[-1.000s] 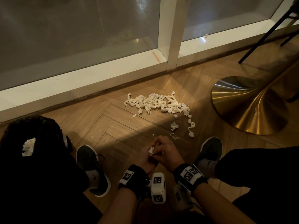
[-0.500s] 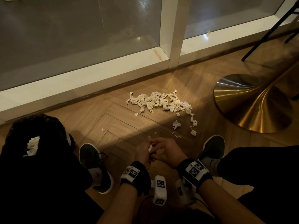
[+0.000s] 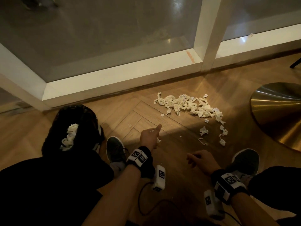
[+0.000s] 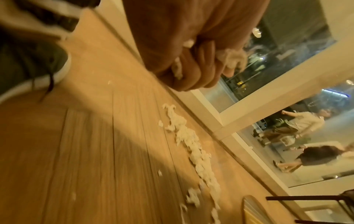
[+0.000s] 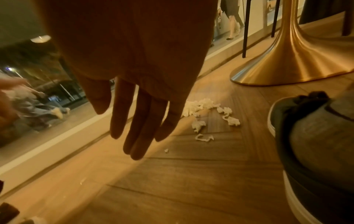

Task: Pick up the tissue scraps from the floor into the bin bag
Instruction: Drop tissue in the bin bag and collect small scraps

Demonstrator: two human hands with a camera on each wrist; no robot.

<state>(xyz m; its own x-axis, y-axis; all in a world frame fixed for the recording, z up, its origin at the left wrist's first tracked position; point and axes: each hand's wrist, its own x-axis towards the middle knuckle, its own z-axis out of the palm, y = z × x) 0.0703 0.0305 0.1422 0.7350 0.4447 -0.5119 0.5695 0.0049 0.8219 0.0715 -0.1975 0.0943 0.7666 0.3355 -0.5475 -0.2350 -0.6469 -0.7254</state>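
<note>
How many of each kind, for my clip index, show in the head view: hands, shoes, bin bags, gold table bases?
Hands: 2, left hand gripping tissue scraps, right hand
Shoes: 2, left shoe, right shoe
Bin bag: 1
Gold table base: 1
Total: 6

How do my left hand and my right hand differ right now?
The left hand is curled tight round tissue scraps; the right hand holds nothing, its fingers straight and pointing down. In the head view the left hand is farther forward, between the bin bag and the pile of scraps, while the right hand hangs back beside the right shoe. Both are bare and wear a wrist camera.
</note>
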